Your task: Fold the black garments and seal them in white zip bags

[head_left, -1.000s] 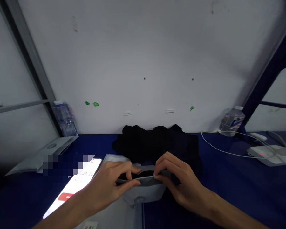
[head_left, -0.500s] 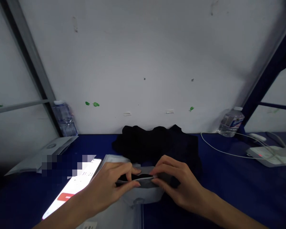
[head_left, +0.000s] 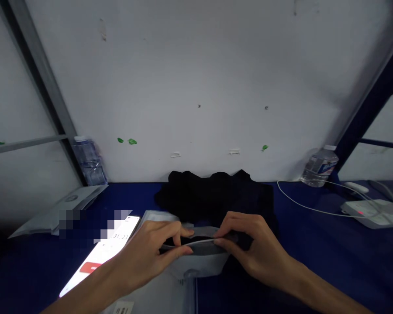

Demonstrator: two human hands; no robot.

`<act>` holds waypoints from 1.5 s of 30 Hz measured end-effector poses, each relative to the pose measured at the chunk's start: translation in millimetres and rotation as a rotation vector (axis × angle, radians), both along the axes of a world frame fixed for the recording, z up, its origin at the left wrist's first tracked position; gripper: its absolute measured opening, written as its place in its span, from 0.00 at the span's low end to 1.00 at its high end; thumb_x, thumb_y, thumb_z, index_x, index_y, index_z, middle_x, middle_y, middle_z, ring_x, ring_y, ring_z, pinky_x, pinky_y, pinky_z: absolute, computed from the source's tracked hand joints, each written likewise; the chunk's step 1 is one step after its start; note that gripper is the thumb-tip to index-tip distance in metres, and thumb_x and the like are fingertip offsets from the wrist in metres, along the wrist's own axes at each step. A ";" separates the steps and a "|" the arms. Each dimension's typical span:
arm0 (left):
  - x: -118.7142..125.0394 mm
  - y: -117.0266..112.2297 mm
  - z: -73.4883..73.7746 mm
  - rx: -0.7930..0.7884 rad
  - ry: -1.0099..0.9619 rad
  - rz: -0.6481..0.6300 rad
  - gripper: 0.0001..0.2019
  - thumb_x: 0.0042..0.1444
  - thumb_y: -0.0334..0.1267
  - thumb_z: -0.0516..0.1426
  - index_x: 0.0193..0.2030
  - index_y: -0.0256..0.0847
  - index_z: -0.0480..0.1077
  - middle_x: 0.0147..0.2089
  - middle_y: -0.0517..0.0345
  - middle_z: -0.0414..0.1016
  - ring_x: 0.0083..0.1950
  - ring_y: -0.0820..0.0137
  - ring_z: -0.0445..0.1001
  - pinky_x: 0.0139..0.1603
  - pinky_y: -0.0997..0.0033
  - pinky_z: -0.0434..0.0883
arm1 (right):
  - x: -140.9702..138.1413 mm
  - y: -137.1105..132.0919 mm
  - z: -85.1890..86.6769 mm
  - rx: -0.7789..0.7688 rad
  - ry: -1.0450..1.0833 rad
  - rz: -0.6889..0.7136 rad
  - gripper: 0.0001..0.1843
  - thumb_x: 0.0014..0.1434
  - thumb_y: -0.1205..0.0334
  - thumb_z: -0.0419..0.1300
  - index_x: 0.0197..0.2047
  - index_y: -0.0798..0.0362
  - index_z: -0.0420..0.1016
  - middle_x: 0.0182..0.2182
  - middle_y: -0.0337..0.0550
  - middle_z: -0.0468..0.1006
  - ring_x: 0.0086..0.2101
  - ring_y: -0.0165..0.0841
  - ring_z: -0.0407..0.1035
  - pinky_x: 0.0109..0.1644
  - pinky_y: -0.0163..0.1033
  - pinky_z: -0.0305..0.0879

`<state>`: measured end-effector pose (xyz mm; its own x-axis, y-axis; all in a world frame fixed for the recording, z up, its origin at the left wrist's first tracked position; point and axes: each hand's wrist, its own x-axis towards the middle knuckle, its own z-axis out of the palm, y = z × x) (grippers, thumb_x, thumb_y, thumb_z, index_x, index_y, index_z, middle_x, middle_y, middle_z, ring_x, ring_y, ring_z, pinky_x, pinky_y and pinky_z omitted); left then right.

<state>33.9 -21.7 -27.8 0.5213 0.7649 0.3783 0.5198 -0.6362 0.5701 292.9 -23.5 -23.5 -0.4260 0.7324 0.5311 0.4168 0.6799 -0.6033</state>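
Note:
My left hand (head_left: 152, 255) and my right hand (head_left: 252, 250) both pinch the open top edge of a grey plastic bag (head_left: 199, 261) lying on the blue table (head_left: 314, 253). Dark cloth shows inside the bag's mouth between my fingers. Just behind the bag lies a heap of black clothing (head_left: 216, 196), reaching back to the white wall. More flat grey bags (head_left: 157, 296) lie under my left forearm.
A lit phone (head_left: 101, 253) with a timer lies left of my left hand. Grey packets (head_left: 62, 209) and a water bottle (head_left: 88, 163) sit at the far left. At the right are another bottle (head_left: 321, 165), a white cable (head_left: 301, 205) and a power strip (head_left: 370, 211).
My right fingers slid a little along the bag's top edge and back; both hands keep their pinch on it. Nothing else moved.

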 end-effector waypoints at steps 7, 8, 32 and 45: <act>-0.4 1.5 2.5 0.001 -0.002 0.003 0.13 0.61 0.38 0.62 0.30 0.42 0.62 0.50 0.65 0.82 0.52 0.68 0.80 0.49 0.70 0.78 | 12.4 4.1 7.9 -0.050 -0.063 -0.028 0.05 0.58 0.68 0.65 0.31 0.51 0.78 0.28 0.38 0.78 0.29 0.30 0.72 0.33 0.35 0.67; -0.3 1.7 2.7 0.002 -0.007 0.000 0.13 0.61 0.38 0.62 0.30 0.42 0.62 0.49 0.65 0.82 0.52 0.68 0.81 0.49 0.70 0.78 | 14.9 5.1 9.4 -0.063 -0.080 -0.031 0.05 0.58 0.68 0.65 0.31 0.51 0.78 0.28 0.37 0.79 0.29 0.30 0.73 0.34 0.35 0.67; -0.4 1.0 14.8 0.418 0.151 0.048 0.08 0.60 0.41 0.62 0.42 0.43 0.70 0.37 0.59 0.78 0.35 0.66 0.77 0.34 0.66 0.73 | 25.6 16.7 0.7 0.136 -0.318 -0.058 0.17 0.67 0.52 0.56 0.30 0.53 0.72 0.18 0.33 0.65 0.19 0.25 0.59 0.25 0.33 0.52; -4.3 6.2 15.8 0.435 0.205 0.011 0.11 0.63 0.46 0.60 0.41 0.41 0.70 0.34 0.61 0.76 0.30 0.70 0.74 0.30 0.71 0.68 | 26.1 28.2 -11.4 0.209 0.001 -0.273 0.30 0.73 0.54 0.45 0.19 0.51 0.41 0.15 0.31 0.44 0.16 0.23 0.39 0.21 0.37 0.39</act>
<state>29.5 -15.5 -12.0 0.6114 0.5646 0.5544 0.6020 -0.7866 0.1373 319.0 4.7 -34.9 -0.2287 0.6947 0.6820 0.5999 0.6523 -0.4633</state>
